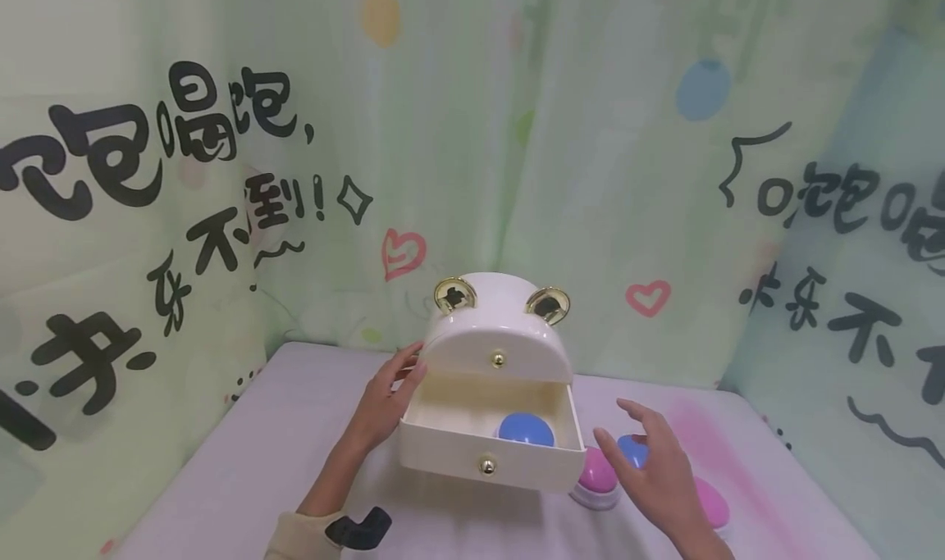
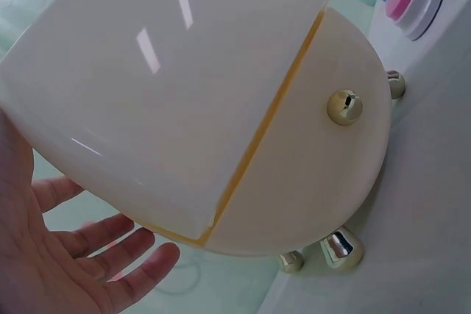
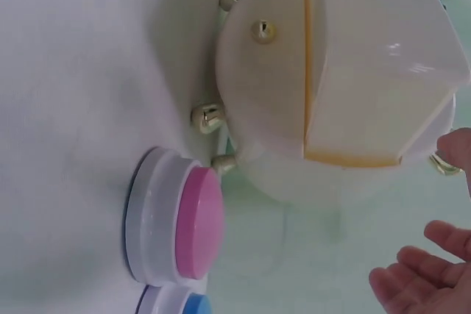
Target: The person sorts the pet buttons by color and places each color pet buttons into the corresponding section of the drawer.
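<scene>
Your L hand (image 1: 385, 400) is at the left side of the white domed box (image 1: 502, 318), fingers extended & apart; can't tell if they touch it. Your R hand (image 1: 657, 470) is raised just right of the drawer (image 1: 542, 464), fingers spread w/ nothing in them. Box stands mid-table (image 1: 295, 429), its gold-knobbed upper part closed. Drawer below is pulled out toward you, w/ a blue dome (image 1: 527, 429) inside, right of ctr. On the right: pink button (image 1: 598, 471) nearest the drawer, then blue button (image 1: 632, 451) & 2nd pink button (image 1: 711, 503), both partly hidden by your R hand.
</scene>
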